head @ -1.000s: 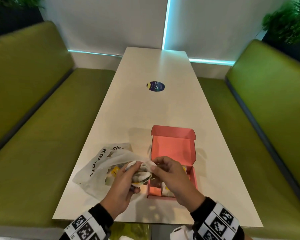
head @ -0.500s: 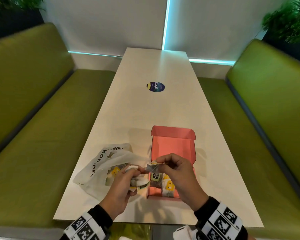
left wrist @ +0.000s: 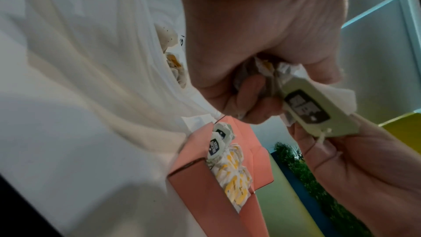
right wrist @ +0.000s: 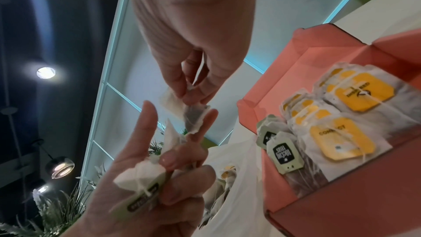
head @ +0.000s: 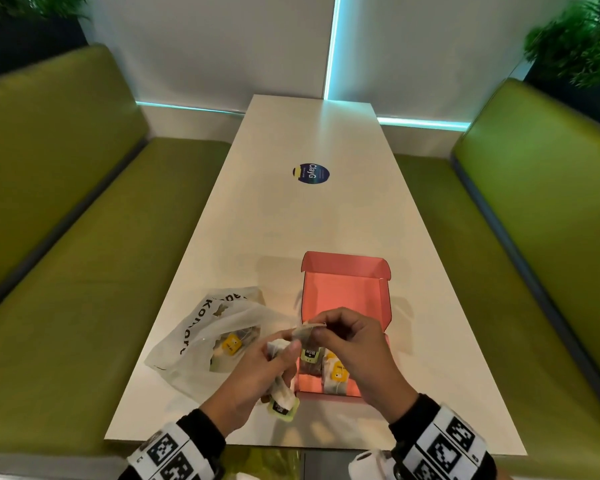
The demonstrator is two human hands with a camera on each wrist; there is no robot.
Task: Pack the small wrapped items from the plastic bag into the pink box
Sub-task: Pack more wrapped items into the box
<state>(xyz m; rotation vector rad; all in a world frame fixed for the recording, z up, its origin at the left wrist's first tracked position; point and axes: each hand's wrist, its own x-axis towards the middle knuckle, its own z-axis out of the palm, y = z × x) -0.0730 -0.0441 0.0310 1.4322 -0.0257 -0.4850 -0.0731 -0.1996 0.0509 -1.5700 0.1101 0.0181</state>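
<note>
1. A long white table (head: 312, 220) carries everything.
2. The plastic bag (head: 194, 341) lies left of the pink box (head: 343, 289), wrapped items visible inside.
3. The pink box sits open, tea bags with yellow tags (right wrist: 362, 91) packed within.
4. The left hand (head: 253, 382) grips a bunch of green-tagged tea bags (head: 283, 403).
5. The right hand (head: 357, 351) pinches one tea bag (right wrist: 193, 116) above the box's near left corner.

A round dark sticker (head: 310, 173) on the table (head: 326, 220) reads "ClayG". The plastic bag (head: 201, 337) carries black lettering starting "Kom"; the rest cannot be made out. In the pink box (right wrist: 337, 210), one yellow tag (right wrist: 341, 141) reads "CONNECT", and a pale green tag (right wrist: 284, 154) ends in "teas".
</note>
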